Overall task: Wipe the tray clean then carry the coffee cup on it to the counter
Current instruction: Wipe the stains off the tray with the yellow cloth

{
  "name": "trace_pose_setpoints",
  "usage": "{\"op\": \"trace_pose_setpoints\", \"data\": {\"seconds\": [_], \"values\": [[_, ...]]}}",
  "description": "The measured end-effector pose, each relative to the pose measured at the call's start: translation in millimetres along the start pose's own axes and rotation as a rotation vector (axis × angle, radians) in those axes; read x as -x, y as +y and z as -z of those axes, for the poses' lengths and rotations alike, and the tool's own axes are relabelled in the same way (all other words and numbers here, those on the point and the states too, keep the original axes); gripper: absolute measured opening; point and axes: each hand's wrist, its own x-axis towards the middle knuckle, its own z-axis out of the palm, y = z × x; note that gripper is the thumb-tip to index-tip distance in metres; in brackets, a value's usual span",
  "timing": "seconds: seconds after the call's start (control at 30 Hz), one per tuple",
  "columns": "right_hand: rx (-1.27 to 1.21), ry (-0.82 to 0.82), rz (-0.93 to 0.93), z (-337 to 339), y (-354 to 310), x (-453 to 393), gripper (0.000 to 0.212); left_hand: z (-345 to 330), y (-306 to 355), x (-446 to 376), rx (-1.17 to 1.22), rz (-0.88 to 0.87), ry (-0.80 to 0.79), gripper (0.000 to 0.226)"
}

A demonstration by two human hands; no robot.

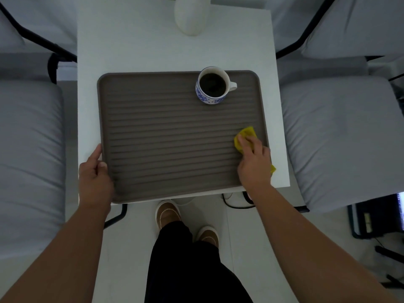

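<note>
Tray [170, 136] (left hand [95, 173] gripping its edge) wiped by cloth [246, 137].

Right hand [254, 160] presses yellow cloth [246, 136] onto ridged tray [170, 136].

You stood in what looked like a home sitting area, a lounge corner. A small white table [135, 51] sat between two pale cushioned chairs with dark frames, one off its left edge [28, 138] and one off its right [341, 132]. A white vase [190, 16] stood at the far edge. You wore soft house slippers [167, 214] on a light floor.
</note>
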Motion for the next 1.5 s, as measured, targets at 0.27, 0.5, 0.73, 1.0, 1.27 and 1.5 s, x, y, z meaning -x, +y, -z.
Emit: {"op": "trace_pose_setpoints", "data": {"seconds": [0.27,0.5,0.73,1.0,1.27,1.5], "values": [[-0.001,-0.06,-0.247,-21,-83,26,0.07,-2,-1,-2,0.012,0.007,0.015,0.05],[-0.072,-0.208,0.286,-57,-181,74,0.056,0,-6,-7,0.031,0.012,0.005,0.051],[0.015,-0.118,0.77,-54,-118,51,0.052,-2,-5,-7,0.041,-0.004,0.02,0.05],[0.143,-0.02,0.55,0,32,33,0.048,1,-12,-10,0.03,0.023,0.001,0.052],[0.003,0.173,0.103,-14,6,64,0.044,-2,-12,-13,0.105,0.034,-0.008,0.052],[-0.097,0.01,0.348,-44,-97,84,0.046,-2,-8,-13,0.208,0.067,-0.029,0.051]]}}
